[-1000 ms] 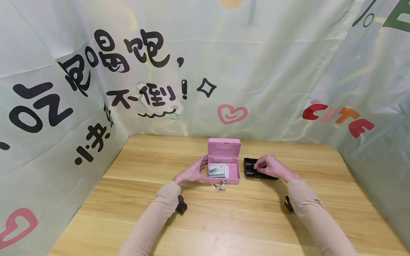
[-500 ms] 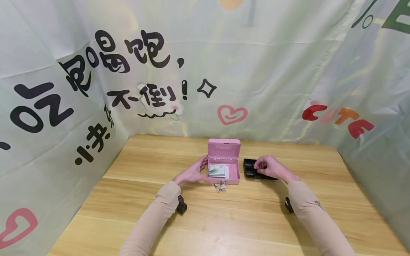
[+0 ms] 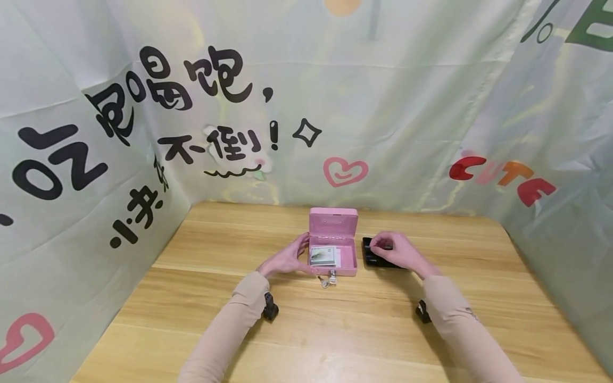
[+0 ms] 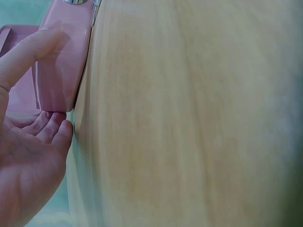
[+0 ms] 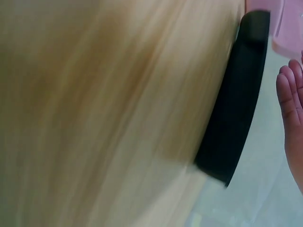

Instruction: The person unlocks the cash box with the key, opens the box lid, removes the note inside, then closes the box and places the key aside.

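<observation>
A pink cash box stands with its lid raised, and banknotes lie inside on its left. My left hand grips the box's front left corner; in the left wrist view the thumb presses the front and the other fingers touch the side. Keys hang at the lock. To the right lies a black compartment tray, under my right hand. That hand's thumb and index finger meet over the tray's left part; I cannot tell whether something small is between them.
The wooden table reaches to a printed cloth backdrop at the back and both sides. A wrist camera is strapped under the left forearm, another under the right.
My right hand has risen slightly and shifted left over the black tray, its fingertips up from the compartments. The left hand has stayed on the cash box.
</observation>
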A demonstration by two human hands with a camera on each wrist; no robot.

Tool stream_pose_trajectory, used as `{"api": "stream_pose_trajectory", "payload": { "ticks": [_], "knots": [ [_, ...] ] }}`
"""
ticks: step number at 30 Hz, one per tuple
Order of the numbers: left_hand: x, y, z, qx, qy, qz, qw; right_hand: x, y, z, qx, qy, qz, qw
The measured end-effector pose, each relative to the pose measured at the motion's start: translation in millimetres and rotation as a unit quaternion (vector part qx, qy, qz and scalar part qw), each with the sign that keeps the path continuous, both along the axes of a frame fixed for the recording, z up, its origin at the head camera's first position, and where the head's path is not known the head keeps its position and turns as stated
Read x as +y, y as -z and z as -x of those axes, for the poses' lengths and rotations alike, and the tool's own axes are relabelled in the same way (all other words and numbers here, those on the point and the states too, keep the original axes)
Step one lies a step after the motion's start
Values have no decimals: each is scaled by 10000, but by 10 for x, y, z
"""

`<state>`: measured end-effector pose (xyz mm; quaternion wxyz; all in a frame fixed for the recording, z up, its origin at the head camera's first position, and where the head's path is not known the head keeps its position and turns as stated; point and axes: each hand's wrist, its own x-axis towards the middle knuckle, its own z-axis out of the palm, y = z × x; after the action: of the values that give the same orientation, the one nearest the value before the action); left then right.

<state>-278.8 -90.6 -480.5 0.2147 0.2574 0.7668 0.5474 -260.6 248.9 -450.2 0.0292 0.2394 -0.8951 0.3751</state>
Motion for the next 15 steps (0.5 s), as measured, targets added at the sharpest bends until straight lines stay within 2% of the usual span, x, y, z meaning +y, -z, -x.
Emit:
{"api": "stream_pose_trajectory", "payload": {
  "ticks": [9, 15],
  "knots": [
    [-16, 7, -8, -75, -59, 99, 9999, -335, -69, -69, -247, -59, 94, 9996],
    [4, 6, -2, -94, -44, 121, 9999, -503, -77, -56, -296, -158, 243, 9991]
  ]
}}
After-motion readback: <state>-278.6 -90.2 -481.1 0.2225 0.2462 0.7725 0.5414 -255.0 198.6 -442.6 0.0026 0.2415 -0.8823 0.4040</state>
